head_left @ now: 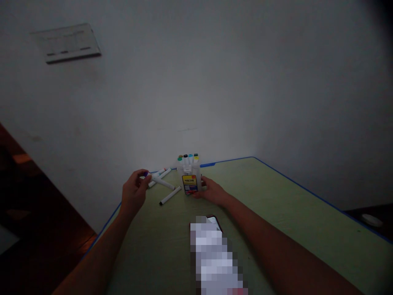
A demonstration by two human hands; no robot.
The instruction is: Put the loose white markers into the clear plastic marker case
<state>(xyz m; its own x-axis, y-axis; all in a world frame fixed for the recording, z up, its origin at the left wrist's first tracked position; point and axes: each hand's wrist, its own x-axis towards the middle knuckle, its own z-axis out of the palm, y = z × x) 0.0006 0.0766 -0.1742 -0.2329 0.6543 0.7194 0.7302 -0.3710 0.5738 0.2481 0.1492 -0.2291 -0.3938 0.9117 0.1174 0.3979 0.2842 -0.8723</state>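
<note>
My left hand (135, 189) pinches a white marker (164, 182) by its purple-capped end, and the marker's other end points right. Fingers of my right hand (211, 191) are closed round the lower right side of a clear plastic marker case (179, 177). Several markers with green, black, blue and yellow caps stand upright in the case, which has a yellow label on its front. Just left of the case, a black-tipped white marker (170, 196) lies on the table. More loose markers (166, 173) lie behind my left hand, partly hidden by the held one.
The pale green table (276, 209) has a blue edge and stands against a grey wall (215, 82). A phone (214, 221), mostly blurred out by pixels, lies near the front. A blue strip-like object (208, 164) is at the back edge. The wall carries a panel (69, 43).
</note>
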